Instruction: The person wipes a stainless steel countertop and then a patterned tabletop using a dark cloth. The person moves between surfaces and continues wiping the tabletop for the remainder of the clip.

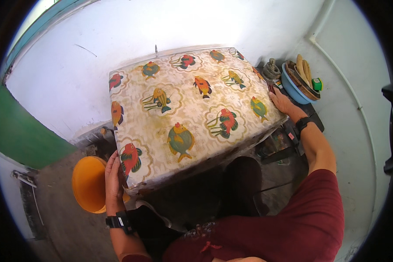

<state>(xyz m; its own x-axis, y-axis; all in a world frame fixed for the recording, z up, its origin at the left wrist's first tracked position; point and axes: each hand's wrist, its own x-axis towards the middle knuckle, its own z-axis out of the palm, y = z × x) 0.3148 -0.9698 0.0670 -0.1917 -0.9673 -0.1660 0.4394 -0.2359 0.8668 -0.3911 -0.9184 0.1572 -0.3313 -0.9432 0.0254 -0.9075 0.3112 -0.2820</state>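
A table covered with a fish-patterned plastic tablecloth [199, 104] stands before me, its far edge close to the white wall. My left hand [113, 177] holds the table's left side near the front corner, its fingers lying along the edge. On the right side, my right hand [280, 101] grips the edge, with some of the fingers hidden past it. Yellowish-brown stains mark parts of the cloth, and nothing lies on top of it.
An orange bucket [88, 185] is on the floor by my left forearm. To the right, a light blue basin [293, 86] holds brown, basket-like containers and a green box [317, 84]. Beside it sits a stone mortar [271, 70]. A white pipe [343, 77] runs down the right wall.
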